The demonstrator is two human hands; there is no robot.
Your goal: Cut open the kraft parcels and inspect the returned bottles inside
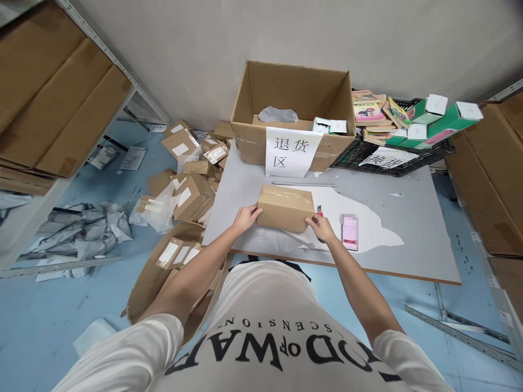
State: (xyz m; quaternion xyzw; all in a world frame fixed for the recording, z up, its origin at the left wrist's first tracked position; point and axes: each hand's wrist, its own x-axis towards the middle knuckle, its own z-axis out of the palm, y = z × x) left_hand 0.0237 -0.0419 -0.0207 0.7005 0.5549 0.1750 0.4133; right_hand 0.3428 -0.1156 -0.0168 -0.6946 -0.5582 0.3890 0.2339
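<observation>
**Two hands, one taped carton**

Two hands are seen gripping a small brown cardboard parcel (285,207), sealed with glossy clear tape, near the front edge of a grey table (417,228). The left hand (245,218) is closed on its left end, the right hand (321,227) on its right end, beside a pink phone (350,231). Behind, a large open carton (292,109) bearing a white paper sign and a black plastic crate (388,160) are set. Bare tabletop is left to the right; flattened parcels (188,190) are heaped off the left edge.
</observation>
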